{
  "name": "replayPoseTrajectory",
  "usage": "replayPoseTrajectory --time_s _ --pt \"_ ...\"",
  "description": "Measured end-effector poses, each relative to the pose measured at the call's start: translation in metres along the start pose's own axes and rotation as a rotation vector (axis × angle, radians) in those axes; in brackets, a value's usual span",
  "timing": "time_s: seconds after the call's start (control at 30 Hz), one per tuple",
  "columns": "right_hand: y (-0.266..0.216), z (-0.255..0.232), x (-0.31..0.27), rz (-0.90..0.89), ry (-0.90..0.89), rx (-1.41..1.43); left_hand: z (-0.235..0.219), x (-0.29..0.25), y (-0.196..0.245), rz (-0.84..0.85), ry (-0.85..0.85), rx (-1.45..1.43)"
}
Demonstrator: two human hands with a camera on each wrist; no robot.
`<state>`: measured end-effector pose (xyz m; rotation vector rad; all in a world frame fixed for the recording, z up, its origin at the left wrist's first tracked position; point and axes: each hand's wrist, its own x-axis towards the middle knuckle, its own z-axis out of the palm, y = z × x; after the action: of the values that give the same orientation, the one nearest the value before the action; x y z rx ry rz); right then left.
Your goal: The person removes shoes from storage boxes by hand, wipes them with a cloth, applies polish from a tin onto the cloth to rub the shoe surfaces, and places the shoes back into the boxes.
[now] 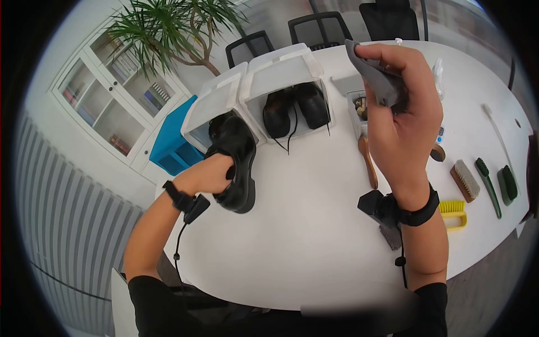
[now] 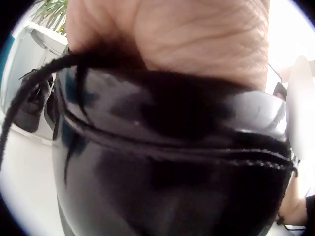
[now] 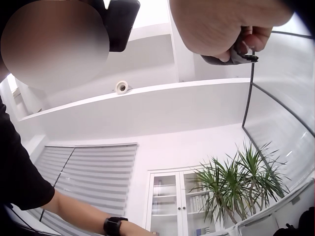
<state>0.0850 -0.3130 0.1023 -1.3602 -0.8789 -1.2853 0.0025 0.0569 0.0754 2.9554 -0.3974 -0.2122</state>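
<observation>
My left hand reaches into the opening of a glossy black leather shoe and holds it tilted, sole to the right. The fingers are hidden inside the shoe. Seen from the left wrist, the palm's heel sits at the collar, and a black lace hangs loose beside it. The shoe's toe end overlaps the mouth of the left white box. Raised over the table's right side, my right hand grips a grey cloth between thumb and curled fingers.
A second white box holds a pair of black shoes with hanging laces. On the right lie a wooden-handled brush, a bristle brush, a yellow brush and green brushes. A blue box stands at left.
</observation>
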Motion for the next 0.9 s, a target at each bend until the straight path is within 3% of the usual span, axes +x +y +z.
replayPoseTrajectory --time_s 0.1,0.17,0.2,0.4,0.43,0.5,0.57,0.67,0.7,0.8,0.9 --pt "0.001 -0.002 0.001 -0.018 -0.001 0.02 -0.006 0.029 -0.019 0.071 0.008 0.049" --pt "-0.001 -0.003 0.001 -0.016 0.0 0.037 -0.015 0.045 -0.02 -0.132 -0.168 0.205" --pt "-0.003 -0.002 0.0 0.019 -0.006 0.066 -0.008 0.052 -0.043 -0.091 -0.112 0.217" --pt "-0.006 0.005 0.0 -0.02 -0.004 0.122 -0.016 0.065 -0.049 -0.141 -0.131 0.405" --pt "-0.006 0.006 0.0 -0.039 -0.01 0.115 -0.013 0.062 -0.054 -0.141 -0.132 0.405" --pt "-0.004 0.008 -0.001 -0.022 0.001 0.135 -0.007 0.051 -0.062 -0.042 0.053 0.162" --pt "-0.001 0.008 -0.001 -0.04 0.004 0.131 -0.009 0.041 -0.059 -0.029 0.027 0.127" --pt "0.002 0.012 -0.003 -0.054 0.012 0.138 -0.011 0.02 -0.04 -0.305 -0.022 -0.079" --pt "0.001 0.013 -0.004 -0.047 0.013 0.141 -0.009 0.014 -0.038 -0.31 -0.027 -0.078" --pt "-0.005 0.015 -0.007 0.005 -0.027 0.175 -0.001 -0.002 -0.035 -0.093 0.077 0.138" --pt "-0.008 0.016 -0.007 0.021 -0.02 0.165 0.003 -0.011 -0.023 -0.14 0.112 0.301"
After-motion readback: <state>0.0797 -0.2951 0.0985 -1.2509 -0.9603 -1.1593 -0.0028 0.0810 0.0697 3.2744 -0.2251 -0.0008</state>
